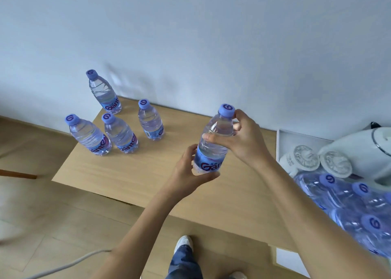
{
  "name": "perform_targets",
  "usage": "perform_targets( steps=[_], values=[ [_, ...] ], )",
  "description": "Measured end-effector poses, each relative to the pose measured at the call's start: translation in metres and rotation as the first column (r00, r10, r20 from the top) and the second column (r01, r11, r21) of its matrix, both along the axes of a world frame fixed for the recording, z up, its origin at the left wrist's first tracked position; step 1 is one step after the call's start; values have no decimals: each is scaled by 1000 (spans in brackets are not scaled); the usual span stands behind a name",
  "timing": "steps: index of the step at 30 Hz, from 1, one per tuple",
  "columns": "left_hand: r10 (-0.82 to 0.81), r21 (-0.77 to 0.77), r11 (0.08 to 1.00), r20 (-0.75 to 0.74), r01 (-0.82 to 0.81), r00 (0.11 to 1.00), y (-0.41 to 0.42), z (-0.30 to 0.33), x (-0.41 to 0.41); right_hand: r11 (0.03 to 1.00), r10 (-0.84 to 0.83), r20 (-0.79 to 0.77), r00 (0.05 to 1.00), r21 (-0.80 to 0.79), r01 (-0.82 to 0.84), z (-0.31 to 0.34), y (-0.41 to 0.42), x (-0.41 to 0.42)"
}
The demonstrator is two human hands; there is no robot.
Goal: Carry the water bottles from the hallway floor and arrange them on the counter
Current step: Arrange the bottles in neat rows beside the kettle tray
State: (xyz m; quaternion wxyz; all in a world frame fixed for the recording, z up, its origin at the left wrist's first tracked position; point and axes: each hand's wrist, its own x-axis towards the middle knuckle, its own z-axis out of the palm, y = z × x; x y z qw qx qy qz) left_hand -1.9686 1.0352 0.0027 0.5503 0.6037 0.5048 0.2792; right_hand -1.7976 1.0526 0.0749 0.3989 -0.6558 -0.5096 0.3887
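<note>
Blue-capped water bottles, clear plastic, blue labels: you have four standing upright on the pale wood counter point(135, 173) in the left-centre of the frame. One point(104, 92) stands rearmost near the wall, one point(150, 122) sits right of it toward the middle, and two stand side by side nearer the front edge point(88, 136) point(120, 134), close together, though whether they touch cannot be told.

Fifth bottle point(213, 143): in your hands at the centre of the frame, above the counter and not yet set down. Your left hand point(190, 173) curls round its base and label; your right hand point(243, 139) wraps the upper body, fingertips near the cap. Both hands grip this same bottle.

Remaining stock: a shrink-wrapped pack of bottles point(349, 204) at the lower right of the frame, several caps showing; exact count not legible, and what it rests on is cut off by the frame edge.

Other items: a white tray point(281, 137) at the right end of the counter, holding two upturned cups point(304, 158) point(336, 164); a white kettle point(364, 149) at the far right.

Progress, as a judgement: four placed, one mid-placement, and the wrapped pack left to unload. You are likely under halfway.
</note>
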Motion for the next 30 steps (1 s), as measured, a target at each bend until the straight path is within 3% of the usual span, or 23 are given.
perform_targets(
  steps=[6, 11, 15, 18, 22, 25, 30],
  values=[
    [-24, 97, 995, 220, 3, 975, -26, 45, 46, 998, -5, -30, 1000, 64, 7, 52, -39, 29],
    [21, 124, 990, 315, -63, 949, -48, 64, 83, 996, -9, -130, 992, 86, 21, 79, -66, 48],
    [41, 231, 966, 315, -119, 948, -61, 80, 109, 970, -144, -232, 962, 159, 183, 85, -78, 45],
    [-3, 222, 972, 344, -78, 939, -67, 87, 123, 939, -223, -252, 942, 204, 278, 89, -83, 50],
    [-155, 129, 985, 356, 115, 922, -66, 97, 130, 943, -189, -308, 932, 206, 260, 94, -90, 71],
    [-271, 144, 961, 327, 236, 905, -69, 108, 132, 956, -140, -388, 911, 187, 227, 98, -94, 87],
    [-272, 166, 960, 344, 227, 899, -74, 118, 138, 974, 1, -478, 878, 200, 108, 104, -100, 105]
  ],
)
